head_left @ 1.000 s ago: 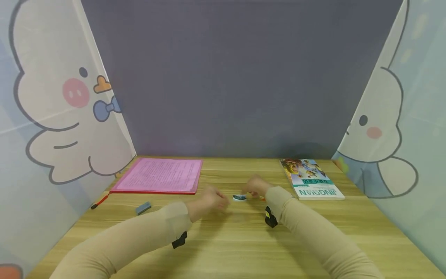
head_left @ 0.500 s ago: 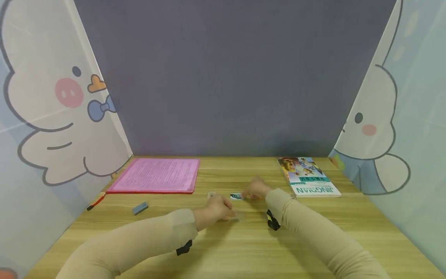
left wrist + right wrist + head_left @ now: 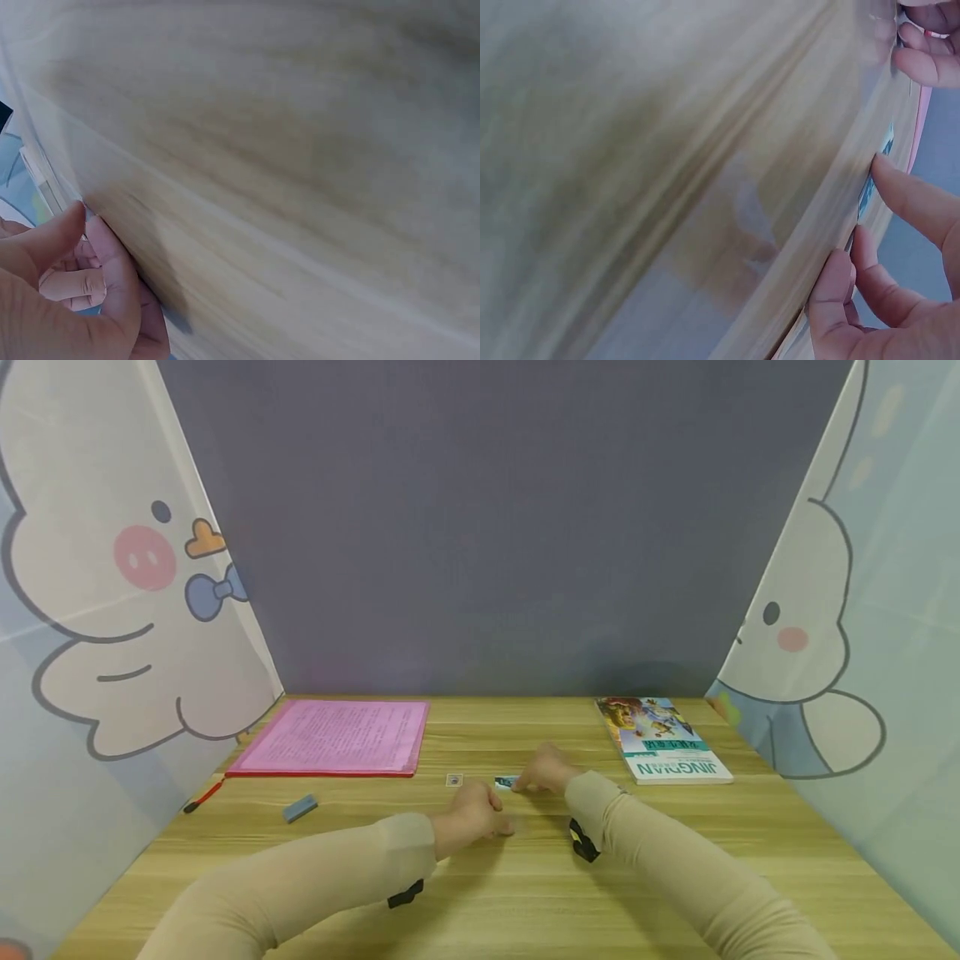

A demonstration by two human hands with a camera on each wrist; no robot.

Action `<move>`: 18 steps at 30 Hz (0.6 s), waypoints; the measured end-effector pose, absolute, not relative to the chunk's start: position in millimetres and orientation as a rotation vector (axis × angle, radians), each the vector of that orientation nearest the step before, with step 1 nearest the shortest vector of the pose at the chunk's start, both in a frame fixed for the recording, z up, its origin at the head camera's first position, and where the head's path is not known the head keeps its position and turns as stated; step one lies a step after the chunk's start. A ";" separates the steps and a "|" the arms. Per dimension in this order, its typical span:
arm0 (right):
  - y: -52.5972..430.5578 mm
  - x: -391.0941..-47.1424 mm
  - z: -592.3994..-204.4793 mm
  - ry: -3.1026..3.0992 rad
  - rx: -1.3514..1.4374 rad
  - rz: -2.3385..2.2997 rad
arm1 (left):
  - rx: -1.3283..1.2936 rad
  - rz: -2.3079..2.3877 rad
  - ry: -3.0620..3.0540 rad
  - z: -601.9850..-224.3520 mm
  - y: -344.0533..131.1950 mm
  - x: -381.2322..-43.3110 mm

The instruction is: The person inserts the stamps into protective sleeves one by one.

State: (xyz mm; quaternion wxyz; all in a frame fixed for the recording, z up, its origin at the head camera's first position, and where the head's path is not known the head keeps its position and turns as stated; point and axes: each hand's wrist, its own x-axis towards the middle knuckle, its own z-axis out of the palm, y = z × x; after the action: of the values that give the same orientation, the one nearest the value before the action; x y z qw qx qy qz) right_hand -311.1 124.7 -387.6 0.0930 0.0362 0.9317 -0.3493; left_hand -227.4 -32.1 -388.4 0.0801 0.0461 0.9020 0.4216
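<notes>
My right hand [image 3: 547, 768] rests its fingertips at the right end of a small teal-and-white picture piece [image 3: 505, 782] on the wooden table. In the right wrist view, the fingers [image 3: 911, 196] are spread beside that teal piece [image 3: 866, 193], one overlapping it. My left hand [image 3: 474, 812] is low over the table, nearer me, with a finger pointing right at the tabletop. The left wrist view shows its thumb and index fingertips [image 3: 73, 217] close together; I cannot tell if they hold anything. A small square picture card [image 3: 454, 780] lies just behind the left hand.
A pink sheet folder [image 3: 330, 737] with a red edge and red pull tab [image 3: 204, 796] lies back left. In front of it is a blue-grey block [image 3: 300, 807]. An illustrated book [image 3: 663, 741] lies back right. A grey panel [image 3: 495, 527] stands behind, with cartoon-printed curtains either side.
My left hand has moved nearer me and right, uncovering the square card. My right hand has come down and left onto the teal piece. The view has shifted slightly.
</notes>
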 end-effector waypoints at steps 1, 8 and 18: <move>124.0 -311.3 -387.8 2.776 0.114 -1.013 | 0.140 1.255 2.702 -388.4 -31.9 -227.8; 122.5 -307.6 -384.8 2.787 0.069 -0.988 | 0.160 1.224 2.716 -392.1 -31.7 -231.2; 122.5 -302.1 -382.4 2.736 -0.042 -1.071 | 0.165 1.229 2.696 -391.0 -32.7 -230.4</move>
State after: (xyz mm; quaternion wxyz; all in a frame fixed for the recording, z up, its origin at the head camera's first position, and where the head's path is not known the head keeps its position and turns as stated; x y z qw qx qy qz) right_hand -302.1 122.5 -382.4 0.1015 -0.0142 0.9264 -0.3625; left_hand -230.4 -32.7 -391.0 0.0871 0.0553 0.9051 0.4126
